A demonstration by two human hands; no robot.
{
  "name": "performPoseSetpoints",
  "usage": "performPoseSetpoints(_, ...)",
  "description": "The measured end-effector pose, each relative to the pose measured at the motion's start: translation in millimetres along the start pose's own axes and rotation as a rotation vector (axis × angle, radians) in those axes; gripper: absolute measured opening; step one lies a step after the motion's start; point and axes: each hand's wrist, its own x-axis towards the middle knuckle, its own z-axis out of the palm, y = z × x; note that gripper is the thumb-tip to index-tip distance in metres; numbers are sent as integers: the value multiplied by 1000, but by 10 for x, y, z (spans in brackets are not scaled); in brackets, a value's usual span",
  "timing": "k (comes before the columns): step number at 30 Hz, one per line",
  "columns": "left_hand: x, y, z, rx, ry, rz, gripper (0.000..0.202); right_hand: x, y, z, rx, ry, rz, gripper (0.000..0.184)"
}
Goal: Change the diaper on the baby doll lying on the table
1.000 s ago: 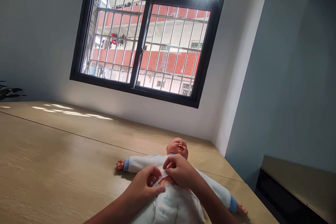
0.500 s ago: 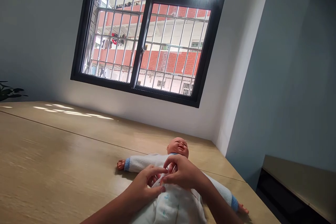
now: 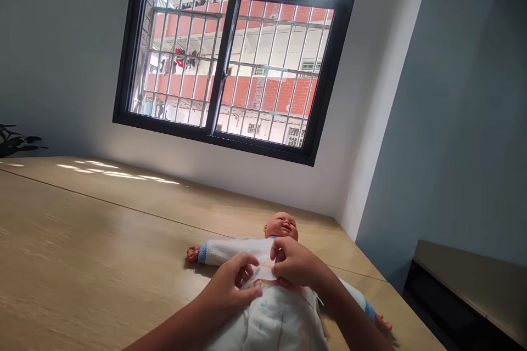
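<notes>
- Left hand [image 3: 228, 285]: fingers half curled, resting on the white knitted romper [image 3: 272, 329] of a baby doll [image 3: 283, 226], with no clear grip.
- Right hand [image 3: 293, 264]: fingers closed, pinching the romper's front opening at the chest.
- Doll: on its back, arms spread, on the wooden bench [image 3: 82, 219], near its right edge.

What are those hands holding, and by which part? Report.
The right hand pinches the front edge of the white baby suit on the doll at its chest; the left hand lies against the suit beside it, grip unclear.
</notes>
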Motion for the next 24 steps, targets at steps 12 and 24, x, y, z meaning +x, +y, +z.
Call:
performPoseSetpoints(12, -180, 463, -118, 273, -283, 368, 37, -65, 117, 19, -420, 204, -92, 19)
performPoseSetpoints(24, -177, 341, -173, 210, -330, 355, 55, -801, 567, -7, -181, 421, -103, 23)
